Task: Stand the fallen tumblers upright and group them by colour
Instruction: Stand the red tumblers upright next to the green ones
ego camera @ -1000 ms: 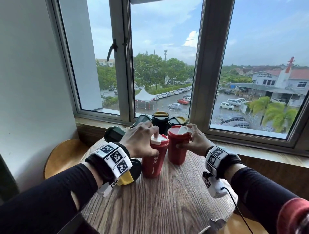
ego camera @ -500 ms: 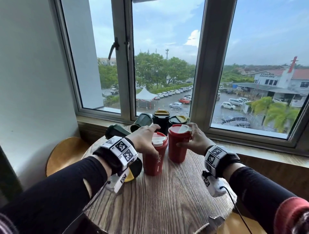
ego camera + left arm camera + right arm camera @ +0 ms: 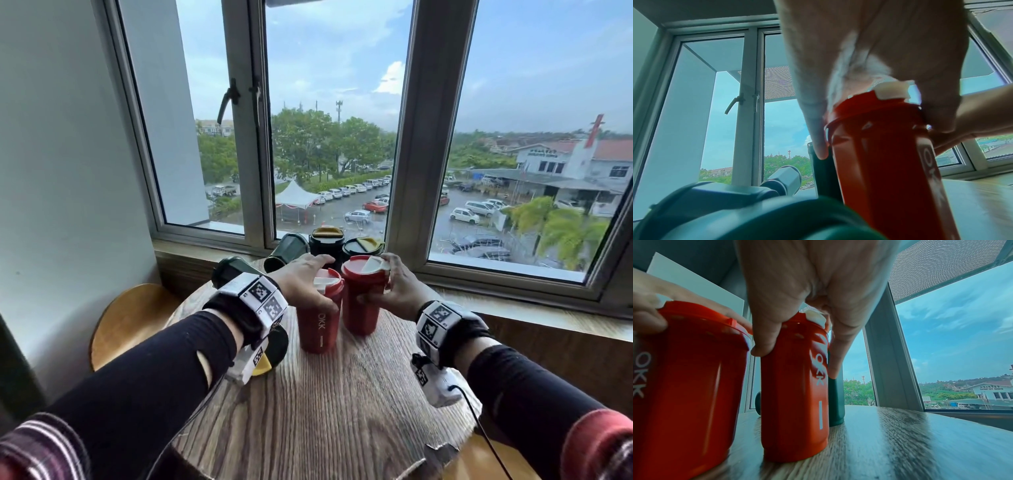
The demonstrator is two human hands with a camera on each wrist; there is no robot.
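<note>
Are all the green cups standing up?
No, the green cup by the window lies tipped over, beside a standing green cup.

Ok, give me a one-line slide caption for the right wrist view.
Right hand grips one upright red plastic tumbler beside another on the round wooden table.

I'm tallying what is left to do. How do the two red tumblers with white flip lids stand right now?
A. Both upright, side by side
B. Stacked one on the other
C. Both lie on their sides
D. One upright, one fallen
A: both red tumblers stand upright side by side on the round wooden table, the left hand gripping one, the right hand the other.
</note>
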